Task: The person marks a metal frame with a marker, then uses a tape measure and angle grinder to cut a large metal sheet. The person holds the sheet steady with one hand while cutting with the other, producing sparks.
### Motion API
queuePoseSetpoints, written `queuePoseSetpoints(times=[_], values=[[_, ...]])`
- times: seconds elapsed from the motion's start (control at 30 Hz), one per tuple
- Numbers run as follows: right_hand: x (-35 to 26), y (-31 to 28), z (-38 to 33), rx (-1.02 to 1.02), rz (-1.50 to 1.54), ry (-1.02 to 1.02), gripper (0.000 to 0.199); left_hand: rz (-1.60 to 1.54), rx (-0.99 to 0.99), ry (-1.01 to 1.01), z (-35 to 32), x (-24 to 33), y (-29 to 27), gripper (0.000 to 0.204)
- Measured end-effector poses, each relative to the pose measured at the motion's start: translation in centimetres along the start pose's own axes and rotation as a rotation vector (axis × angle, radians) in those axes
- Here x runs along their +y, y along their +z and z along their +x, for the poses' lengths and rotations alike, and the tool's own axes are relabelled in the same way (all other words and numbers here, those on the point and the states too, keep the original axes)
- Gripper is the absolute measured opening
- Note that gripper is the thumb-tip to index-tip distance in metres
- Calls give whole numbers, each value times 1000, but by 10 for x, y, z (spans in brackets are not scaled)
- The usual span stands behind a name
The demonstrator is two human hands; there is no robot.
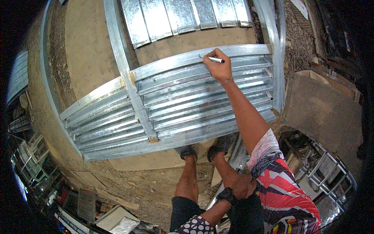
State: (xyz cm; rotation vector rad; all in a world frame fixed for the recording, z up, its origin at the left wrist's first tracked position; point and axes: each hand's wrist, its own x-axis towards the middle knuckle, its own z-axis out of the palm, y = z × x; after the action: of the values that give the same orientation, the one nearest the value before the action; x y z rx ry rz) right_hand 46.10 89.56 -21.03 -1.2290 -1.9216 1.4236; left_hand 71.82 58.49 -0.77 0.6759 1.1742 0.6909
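Observation:
My right hand [219, 69] is closed around a black-and-white marker pen [216, 60]. The pen's tip end points left, at the upper rail of a galvanised metal frame [171, 64]. A small dark mark shows on the rail beside the tip. Shiny ribbed metal slats [175, 99] run across the frame below that rail, split by an upright bar [134, 95]. My left hand [245, 186] lies on my bent leg near the knee, with a black watch on its wrist; its fingers cannot be made out clearly.
A corrugated metal sheet [183, 19] lies beyond the frame. Long metal bars [117, 35] extend away from it. Cardboard [323, 113] stands at the right, above a metal ladder-like rack [329, 175]. My feet touch the near side of the frame. Scrap clutters the lower left.

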Motion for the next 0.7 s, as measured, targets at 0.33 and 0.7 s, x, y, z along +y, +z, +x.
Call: queuePoseSetpoints(times=[0.33,0.7], values=[[5,-2,-6,-47,-7,-8,17,-215,2,-46,-1,4,-5,31],[-1,-6,-11,107,15,3,17,-177,4,-94,-4,1,-6,32]])
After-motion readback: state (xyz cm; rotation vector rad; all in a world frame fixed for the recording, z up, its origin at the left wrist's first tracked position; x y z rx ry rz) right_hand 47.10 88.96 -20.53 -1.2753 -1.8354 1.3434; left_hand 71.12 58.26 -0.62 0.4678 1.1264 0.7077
